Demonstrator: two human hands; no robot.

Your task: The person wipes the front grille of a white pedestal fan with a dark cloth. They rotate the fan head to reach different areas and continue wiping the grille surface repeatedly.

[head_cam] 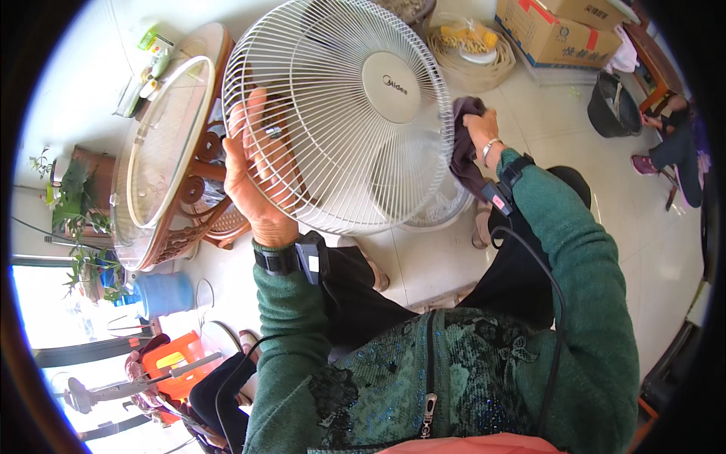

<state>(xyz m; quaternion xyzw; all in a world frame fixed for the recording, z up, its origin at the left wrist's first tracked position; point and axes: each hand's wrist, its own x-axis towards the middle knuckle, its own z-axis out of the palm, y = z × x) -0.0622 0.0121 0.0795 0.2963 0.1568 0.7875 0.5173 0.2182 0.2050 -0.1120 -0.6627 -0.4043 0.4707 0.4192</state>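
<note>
My left hand (255, 170) grips the left rim of a round white wire fan grille (329, 130), its fingers seen through the wires. The grille has a Midea badge on its centre disc and is held up in front of me, tilted. My right hand (481, 127) holds a dark purple cloth (466, 147) against the grille's right rim. Below the grille, between my feet, a round basin (442, 213) with clear, crumpled-looking contents stands on the floor, partly hidden by the wires.
A glass-topped rattan table (153, 238) stands at the left with a pale ring (134, 187) on it. Cardboard boxes (553, 40), a coiled flat hose (482, 74) and a black bucket (610, 108) lie beyond. A blue water bottle (167, 294) is lower left. People sit at both sides.
</note>
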